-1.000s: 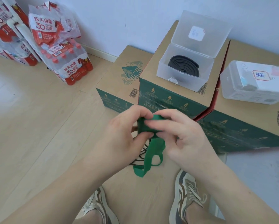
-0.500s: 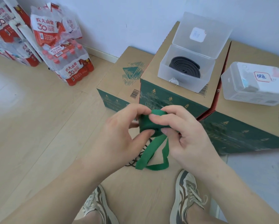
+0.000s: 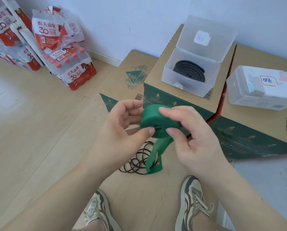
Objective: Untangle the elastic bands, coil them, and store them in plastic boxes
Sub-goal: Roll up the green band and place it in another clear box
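both hands meet over the floor and share one green band, most of it wound into a flat coil. the left hand pinches the coil's left side, thumb pressed on its near face and the other fingers curled round the far side. the right hand pinches the right side, thumb on the near face and forefinger laid over the top edge. the unwound end of the green band hangs down from between the hands as a loose loop. on the wooden floor just below the hands lies a tangle of thin black band, partly behind that loop. beyond the hands stands a carton carrying an open clear plastic box, lid raised, with a coiled black band inside. beyond the right hand, on another carton, sits a closed plastic box.
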`<state>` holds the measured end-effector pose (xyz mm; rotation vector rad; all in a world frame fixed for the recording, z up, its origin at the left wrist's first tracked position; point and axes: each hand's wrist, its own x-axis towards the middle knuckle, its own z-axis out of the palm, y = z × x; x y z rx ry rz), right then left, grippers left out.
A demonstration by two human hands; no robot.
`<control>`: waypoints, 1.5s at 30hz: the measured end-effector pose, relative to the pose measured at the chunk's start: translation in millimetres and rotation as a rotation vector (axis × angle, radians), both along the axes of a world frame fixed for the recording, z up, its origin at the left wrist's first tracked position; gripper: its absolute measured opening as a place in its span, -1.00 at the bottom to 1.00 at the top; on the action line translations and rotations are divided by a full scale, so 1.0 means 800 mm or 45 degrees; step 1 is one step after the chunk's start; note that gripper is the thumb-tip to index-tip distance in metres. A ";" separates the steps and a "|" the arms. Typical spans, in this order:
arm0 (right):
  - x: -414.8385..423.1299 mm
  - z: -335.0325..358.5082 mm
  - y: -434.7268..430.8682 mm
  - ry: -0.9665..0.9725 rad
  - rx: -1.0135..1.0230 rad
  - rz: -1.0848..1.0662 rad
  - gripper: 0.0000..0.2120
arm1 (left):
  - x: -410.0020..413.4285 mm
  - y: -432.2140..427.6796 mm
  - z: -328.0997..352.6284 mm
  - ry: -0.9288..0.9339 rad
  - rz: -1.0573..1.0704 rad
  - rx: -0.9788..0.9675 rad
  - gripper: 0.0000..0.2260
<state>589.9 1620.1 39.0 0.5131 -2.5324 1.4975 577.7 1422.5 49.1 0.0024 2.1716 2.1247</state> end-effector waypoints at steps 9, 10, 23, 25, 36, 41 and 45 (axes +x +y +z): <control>0.002 0.005 0.005 -0.194 -0.190 -0.096 -0.59 | 0.007 0.002 -0.004 0.316 -0.119 -0.326 -0.61; 0.001 0.007 0.006 -0.229 -0.281 -0.123 -0.58 | 0.006 0.003 -0.002 0.264 -0.074 -0.227 -0.60; 0.002 -0.004 0.005 -0.041 0.151 0.090 -0.36 | 0.004 -0.007 -0.004 0.324 -0.192 -0.460 -0.43; 0.005 -0.004 0.004 -0.034 0.212 0.141 -0.37 | 0.005 -0.007 -0.005 0.392 -0.266 -0.561 -0.45; -0.001 0.002 0.001 -0.156 -0.281 0.018 -0.41 | -0.004 -0.009 0.003 0.062 -0.086 0.199 -0.63; -0.002 -0.005 0.008 0.020 0.108 0.002 -0.44 | 0.004 -0.006 -0.004 0.265 -0.097 -0.387 -0.62; 0.003 -0.006 0.004 0.077 0.264 0.036 -0.49 | 0.006 -0.005 -0.006 0.473 -0.227 -0.598 -0.56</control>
